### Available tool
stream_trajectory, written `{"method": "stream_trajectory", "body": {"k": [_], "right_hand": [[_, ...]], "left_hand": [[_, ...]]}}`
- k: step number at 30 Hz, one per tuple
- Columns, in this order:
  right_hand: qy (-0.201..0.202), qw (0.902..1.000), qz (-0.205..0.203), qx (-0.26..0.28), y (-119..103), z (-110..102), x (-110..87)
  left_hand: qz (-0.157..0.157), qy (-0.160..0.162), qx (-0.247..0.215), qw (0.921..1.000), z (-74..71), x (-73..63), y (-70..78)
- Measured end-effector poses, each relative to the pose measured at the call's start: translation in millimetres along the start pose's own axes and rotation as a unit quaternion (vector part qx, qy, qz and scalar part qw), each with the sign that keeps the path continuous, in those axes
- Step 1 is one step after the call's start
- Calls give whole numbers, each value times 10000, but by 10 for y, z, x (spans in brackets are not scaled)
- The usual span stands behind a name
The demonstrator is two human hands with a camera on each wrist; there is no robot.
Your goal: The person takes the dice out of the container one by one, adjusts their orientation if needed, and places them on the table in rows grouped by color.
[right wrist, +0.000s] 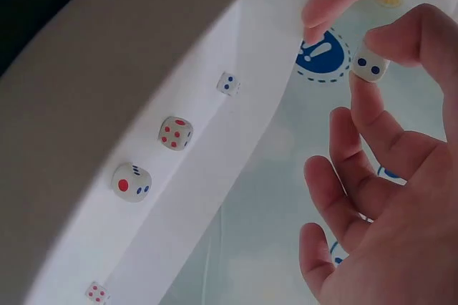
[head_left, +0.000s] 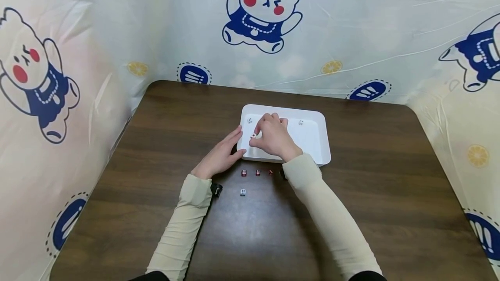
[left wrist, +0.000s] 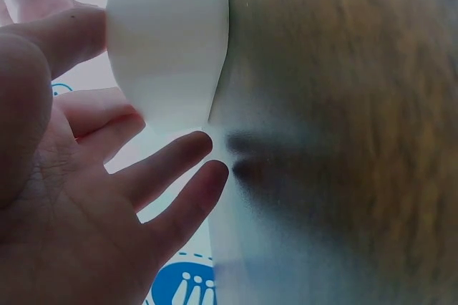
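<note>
Right hand (head_left: 275, 135) pinches one die (right wrist: 371, 64) between thumb and index, those two fingers closed on it, the other three loosely bent and holding nothing; a tip pinch suits such a small piece and leaves its two-blue-pip face uncovered. Held die is over the left part of the one white tray (head_left: 322, 140). Left hand (head_left: 219, 156) has its fingers straight and spread, thumb at the tray's near side, others by its left end, gripping nothing; probably there to keep the light tray from sliding. Tray dice (right wrist: 176, 133): four seen from the right wrist, spaced apart; more may be hidden. On the desk (head_left: 156, 185): three red dice (head_left: 258, 173), lined up just in front of the tray, seemingly sorted by colour, plus one white die (head_left: 243, 192) on the person's side of that row, maybe kept separate for its dark pips.
</note>
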State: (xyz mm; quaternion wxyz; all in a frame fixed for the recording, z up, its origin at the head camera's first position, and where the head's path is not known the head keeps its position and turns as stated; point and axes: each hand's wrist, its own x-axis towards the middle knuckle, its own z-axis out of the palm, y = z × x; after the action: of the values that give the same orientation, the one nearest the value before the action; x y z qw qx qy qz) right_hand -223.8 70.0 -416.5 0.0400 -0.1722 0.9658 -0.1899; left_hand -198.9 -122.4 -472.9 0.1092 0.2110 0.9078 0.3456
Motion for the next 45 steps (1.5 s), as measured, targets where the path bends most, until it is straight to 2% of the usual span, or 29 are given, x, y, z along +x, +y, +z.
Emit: {"method": "stream_trajectory", "body": {"k": [17,31,45], "right_hand": [[321,9988,-362,60,-35,12,-341],[290,9966,-701,336,-29,85,-609],[284,9938,-1045,231,-8,240,-913]], "left_hand": [[45,63,16,10000,6,5,-4],[42,27,36,10000,5,11,-13],[0,-4,27,10000,14,18,-23]]}}
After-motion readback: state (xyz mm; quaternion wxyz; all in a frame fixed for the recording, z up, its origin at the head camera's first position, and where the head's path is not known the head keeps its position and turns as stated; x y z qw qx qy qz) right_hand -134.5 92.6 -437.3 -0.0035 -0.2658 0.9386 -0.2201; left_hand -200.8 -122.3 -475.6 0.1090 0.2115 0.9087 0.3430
